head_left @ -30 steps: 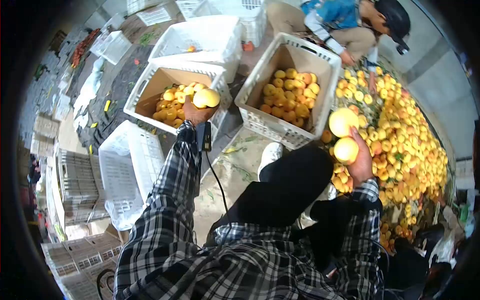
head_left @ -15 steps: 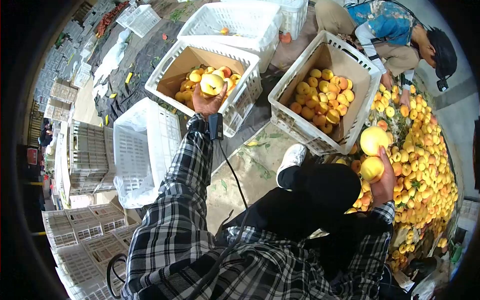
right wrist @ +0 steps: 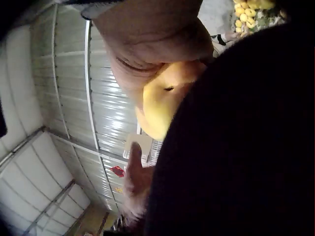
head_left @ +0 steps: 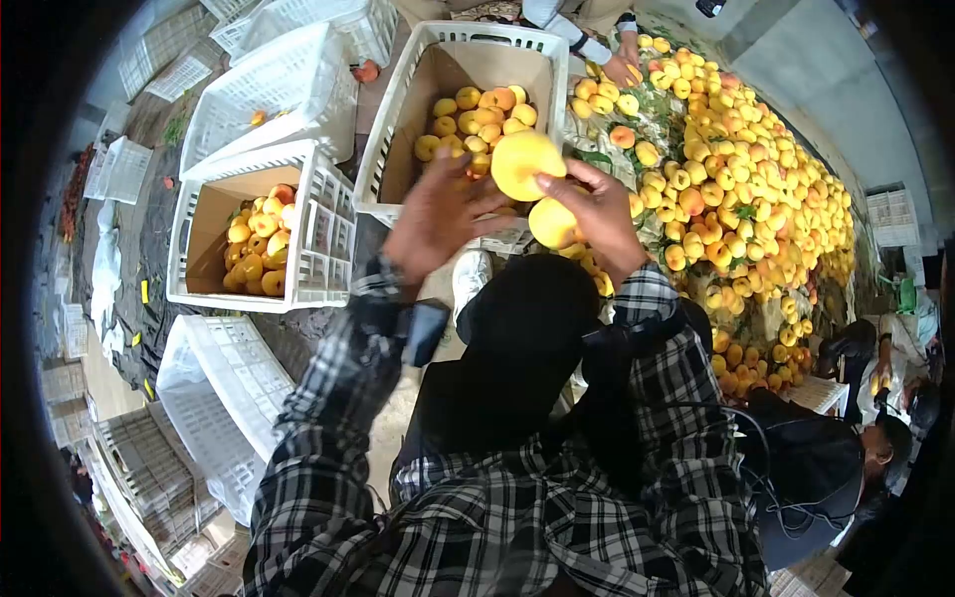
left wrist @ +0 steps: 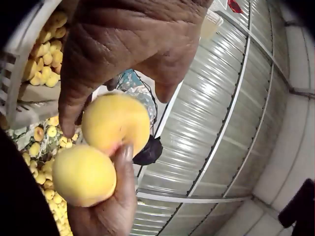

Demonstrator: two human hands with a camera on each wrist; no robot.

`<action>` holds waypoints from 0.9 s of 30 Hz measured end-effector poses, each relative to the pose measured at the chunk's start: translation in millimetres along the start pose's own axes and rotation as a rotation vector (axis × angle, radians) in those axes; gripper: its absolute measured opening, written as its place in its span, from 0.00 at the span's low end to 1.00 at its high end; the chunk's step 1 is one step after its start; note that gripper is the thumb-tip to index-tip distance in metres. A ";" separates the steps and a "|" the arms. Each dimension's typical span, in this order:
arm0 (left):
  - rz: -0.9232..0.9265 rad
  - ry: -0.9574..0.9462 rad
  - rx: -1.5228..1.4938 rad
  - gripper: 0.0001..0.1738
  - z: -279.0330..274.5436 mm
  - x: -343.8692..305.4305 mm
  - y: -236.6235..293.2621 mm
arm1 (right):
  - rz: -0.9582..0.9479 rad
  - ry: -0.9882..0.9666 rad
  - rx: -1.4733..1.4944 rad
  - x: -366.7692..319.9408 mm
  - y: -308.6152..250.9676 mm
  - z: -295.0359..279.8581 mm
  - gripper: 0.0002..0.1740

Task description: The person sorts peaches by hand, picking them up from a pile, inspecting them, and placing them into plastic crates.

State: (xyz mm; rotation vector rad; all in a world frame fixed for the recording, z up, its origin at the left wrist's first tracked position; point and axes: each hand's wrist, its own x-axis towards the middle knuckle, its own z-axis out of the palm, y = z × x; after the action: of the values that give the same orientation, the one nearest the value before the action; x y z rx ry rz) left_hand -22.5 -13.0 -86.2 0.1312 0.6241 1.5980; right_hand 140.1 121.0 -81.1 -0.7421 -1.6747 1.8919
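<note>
My right hand [head_left: 609, 227] holds two yellow peaches at once. The larger upper peach [head_left: 523, 165] is steadied by the thumb, and the lower peach [head_left: 551, 225] sits against the palm. My left hand [head_left: 436, 221] is spread with nothing in it, its fingertips close to the upper peach. In the left wrist view, the left hand [left wrist: 133, 46] arches over both fruits while the right thumb [left wrist: 126, 169] presses between them. The right wrist view shows one peach [right wrist: 165, 101] under the right hand, partly hidden by a dark shape.
Beyond my hands stands a cardboard-lined white crate [head_left: 370, 164] with peaches; another part-filled crate [head_left: 326, 229] is to its left. A large peach pile [head_left: 756, 189] spreads on the right. White crates [head_left: 224, 398] lie at left. Another person's hands [head_left: 623, 65] reach into the pile.
My left hand has let go of the peach it held over the left crate and moved right, beside my right hand. The right hand still holds its two peaches; the view has swung right.
</note>
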 end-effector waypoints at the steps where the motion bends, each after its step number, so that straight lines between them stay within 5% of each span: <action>1: 0.052 -0.064 0.068 0.31 10.4 14.8 -10.4 | -0.020 0.018 -0.093 -0.9 -1.4 3.3 0.21; 4: 0.145 0.030 0.004 0.27 5.9 40.7 -28.4 | 0.036 0.038 0.059 -0.4 2.6 7.4 0.22; 7: 0.034 0.054 -0.141 0.34 9.1 33.3 -35.1 | 0.219 0.069 0.356 2.3 4.3 -7.8 0.21; 11: -0.156 -0.271 -0.474 0.43 -23.7 35.2 -40.2 | 0.405 0.073 0.685 6.2 10.1 -18.3 0.23; 16: -0.239 -0.401 -0.582 0.33 -31.3 39.7 -47.1 | 0.434 0.062 0.865 2.4 4.4 -17.6 0.22; 20: -0.141 -0.260 -0.604 0.33 -21.9 41.7 -51.6 | 0.321 -0.102 0.927 2.9 15.9 -24.1 0.19; 24: 0.019 -0.065 -0.389 0.44 -25.2 37.3 -50.5 | 0.083 0.024 0.711 7.1 18.7 -16.2 0.25; 27: 0.031 -0.074 -0.514 0.47 -29.3 39.8 -51.9 | -0.227 0.065 0.261 9.5 16.9 -11.4 0.34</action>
State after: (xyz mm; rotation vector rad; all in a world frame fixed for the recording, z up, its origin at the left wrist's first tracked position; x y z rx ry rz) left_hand 5.0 15.5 -145.9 -0.1821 0.1416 1.7264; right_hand 140.9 133.7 -99.6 -0.4818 -1.3734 1.8559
